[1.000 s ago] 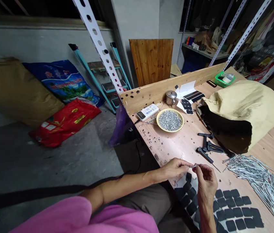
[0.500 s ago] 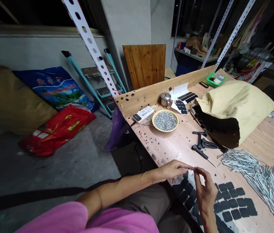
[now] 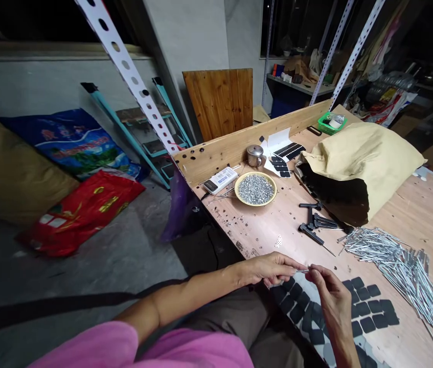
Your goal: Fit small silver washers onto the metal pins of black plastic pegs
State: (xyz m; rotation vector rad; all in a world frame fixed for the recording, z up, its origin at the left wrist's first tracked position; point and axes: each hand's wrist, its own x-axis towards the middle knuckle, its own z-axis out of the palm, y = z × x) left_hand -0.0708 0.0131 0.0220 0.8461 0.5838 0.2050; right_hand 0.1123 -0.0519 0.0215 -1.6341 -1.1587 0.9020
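Thumb and fingers of my left hand (image 3: 273, 267) pinch a thin metal rod (image 3: 301, 271). At its other end, my right hand (image 3: 334, 296) is closed, fingertips pressed together; any small part there is too small to make out. Both hands hover over the near table edge, above rows of black rounded-square pads (image 3: 380, 306) on pale backing. Beyond the right hand lies a heap of long silvery rods (image 3: 400, 271). Several black T-shaped handles (image 3: 311, 236), at least one with a thin rod, rest farther back. A yellow bowl (image 3: 256, 205) contains small metal pieces (image 3: 255, 188).
A large tan sack (image 3: 381, 158) lies open-mouthed on the table. Along the back board (image 3: 239, 134) are a metal cup (image 3: 255, 155), a white device (image 3: 221, 180) and a green basket (image 3: 324, 125). Red bag (image 3: 86, 212) and blue ladder (image 3: 124, 138) stand left.
The view has shifted slightly, so the table appears farther left. My right fingertips have moved a little away from the left hand, and more of the rod shows between them.
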